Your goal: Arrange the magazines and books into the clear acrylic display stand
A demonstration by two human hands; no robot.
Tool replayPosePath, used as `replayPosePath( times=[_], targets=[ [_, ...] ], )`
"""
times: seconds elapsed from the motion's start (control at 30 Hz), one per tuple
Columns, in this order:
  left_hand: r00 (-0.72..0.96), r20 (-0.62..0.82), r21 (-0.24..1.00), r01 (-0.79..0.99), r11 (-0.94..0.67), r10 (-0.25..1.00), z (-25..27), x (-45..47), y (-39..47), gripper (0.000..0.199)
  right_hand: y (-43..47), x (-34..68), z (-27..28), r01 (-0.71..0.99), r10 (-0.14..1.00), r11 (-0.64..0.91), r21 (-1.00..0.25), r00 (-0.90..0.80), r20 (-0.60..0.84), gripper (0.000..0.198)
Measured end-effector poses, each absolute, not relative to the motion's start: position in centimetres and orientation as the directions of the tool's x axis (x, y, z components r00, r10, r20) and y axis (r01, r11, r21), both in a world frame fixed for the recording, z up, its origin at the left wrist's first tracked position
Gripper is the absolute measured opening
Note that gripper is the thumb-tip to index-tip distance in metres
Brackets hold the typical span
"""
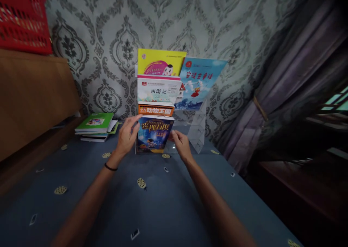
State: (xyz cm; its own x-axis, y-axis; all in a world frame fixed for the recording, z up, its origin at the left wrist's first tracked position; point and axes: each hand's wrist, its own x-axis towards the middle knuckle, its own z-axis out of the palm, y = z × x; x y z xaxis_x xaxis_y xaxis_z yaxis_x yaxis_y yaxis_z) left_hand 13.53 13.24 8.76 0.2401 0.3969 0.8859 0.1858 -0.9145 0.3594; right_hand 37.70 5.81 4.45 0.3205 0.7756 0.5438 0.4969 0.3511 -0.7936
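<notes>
A dark blue book with gold lettering stands upright in the front tier of a clear stepped rack. My left hand lies along its left edge, fingers stretched and thumb apart, the index fingertip at the top left corner. At the right edge, my right hand is closed with its thumb and curled fingers on the book. Behind it rise an orange book, a white book and a yellow book. A light blue book leans at the upper right of the rack.
Several books lie stacked under a green book left of the rack. A red basket sits on a brown box at the far left. Patterned wallpaper backs the blue tablecloth, and a grey curtain hangs at right.
</notes>
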Motion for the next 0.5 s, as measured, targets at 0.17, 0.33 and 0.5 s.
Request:
replayPosePath(
  times=[0.17, 0.33, 0.5],
  targets=[
    [0.233, 0.874, 0.411, 0.117, -0.904, 0.427, 9.0, 13.2, 13.5, 0.03, 6.1, 37.6, 5.5, 0.267, 0.796, 0.409, -0.873, 0.363, 0.484, 0.056],
    [0.179, 0.75, 0.66, -0.143, -0.738, 0.636, 8.3, 13.7, 14.7, 0.037, 6.3, 37.7, 6.5, 0.079, 0.806, 0.442, -0.894, 0.403, 0.434, 0.044],
    [0.232, 0.594, 0.804, -0.214, -0.555, 0.77, 7.7, 13.8, 16.0, 0.034, 7.2, 38.9, 6.9, 0.026, 0.875, 0.348, -0.937, 0.35, 0.335, 0.05]
  ],
)
